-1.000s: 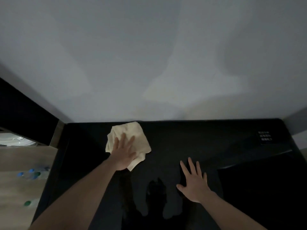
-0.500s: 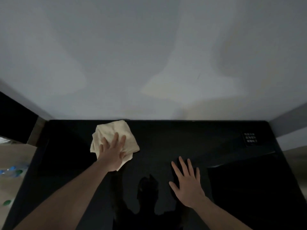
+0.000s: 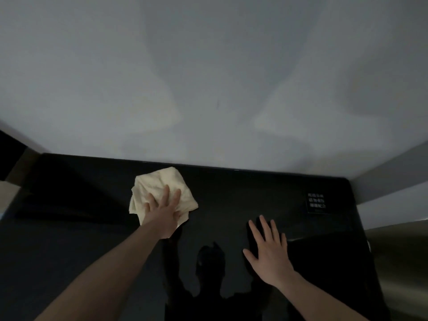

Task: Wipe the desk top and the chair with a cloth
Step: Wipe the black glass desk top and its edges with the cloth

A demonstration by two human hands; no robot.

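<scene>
A crumpled cream cloth lies on the glossy black desk top, close to its far edge by the wall. My left hand presses flat on the near part of the cloth, fingers spread over it. My right hand rests palm down on the bare desk surface to the right, fingers apart, holding nothing. No chair is in view.
A pale grey wall rises right behind the desk. A small white-lettered label sits near the desk's far right corner. A darker rectangular panel lies at the right. Wooden flooring shows past the desk's right edge.
The view has swung left to right across the frames, so the desk's left side floor dropped out of view. My left hand stays on the cloth near the far edge; my right hand stays flat.
</scene>
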